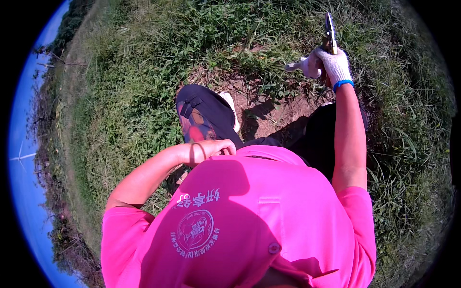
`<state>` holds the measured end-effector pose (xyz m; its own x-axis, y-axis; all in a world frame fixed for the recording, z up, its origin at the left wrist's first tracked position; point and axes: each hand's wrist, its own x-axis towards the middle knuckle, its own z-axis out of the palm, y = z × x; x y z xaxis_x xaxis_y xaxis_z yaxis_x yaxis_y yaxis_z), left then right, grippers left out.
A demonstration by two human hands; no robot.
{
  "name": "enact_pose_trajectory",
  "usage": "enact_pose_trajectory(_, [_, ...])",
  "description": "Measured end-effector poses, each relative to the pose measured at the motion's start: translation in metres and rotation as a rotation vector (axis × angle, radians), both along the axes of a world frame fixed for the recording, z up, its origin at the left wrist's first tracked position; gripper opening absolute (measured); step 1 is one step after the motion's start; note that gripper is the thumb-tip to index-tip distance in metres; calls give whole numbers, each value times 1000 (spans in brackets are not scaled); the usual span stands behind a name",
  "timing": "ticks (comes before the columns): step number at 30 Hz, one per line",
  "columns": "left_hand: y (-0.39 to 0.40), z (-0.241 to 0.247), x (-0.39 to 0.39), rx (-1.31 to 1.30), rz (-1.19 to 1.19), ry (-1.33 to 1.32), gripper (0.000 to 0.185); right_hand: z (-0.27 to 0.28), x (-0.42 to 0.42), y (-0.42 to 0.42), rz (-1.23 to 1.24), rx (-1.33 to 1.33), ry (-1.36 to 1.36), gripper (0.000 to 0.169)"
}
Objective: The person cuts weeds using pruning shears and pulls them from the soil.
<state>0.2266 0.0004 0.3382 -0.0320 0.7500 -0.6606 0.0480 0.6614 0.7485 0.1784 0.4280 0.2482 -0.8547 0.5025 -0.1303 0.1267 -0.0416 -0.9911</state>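
My right hand (333, 64) wears a white knit glove with a blue cuff and is stretched out over the grass. It is closed around a hand tool (330, 32) that looks like pruning shears, the metal end pointing away from me. A second piece of white glove fabric (308, 67), apparently another glove, hangs at the left of that fist with one finger sticking out. My left hand (212, 148) is bare, its fingers curled at my waist by the hem of my pink shirt (306, 201). The fingertips are hidden, so whether they grip cloth does not show.
My bent knees in dark trousers (212, 111) frame a patch of bare reddish soil (266, 108). One pale shoe (230, 108) shows beside it. Grass and low leafy weeds (144, 72) surround me. Far left are bare shrubs (45, 118) and a wind turbine (22, 157).
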Motion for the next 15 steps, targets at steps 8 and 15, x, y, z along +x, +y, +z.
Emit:
enact_pose_trajectory(8, [-6,-13,2,163,5,125,44,0,-10,-9,-11,53,-41,10])
enact_pose_trajectory(15, [4,-19,-8,33,-197,128,41,15,-11,-18,53,-31,-11,13])
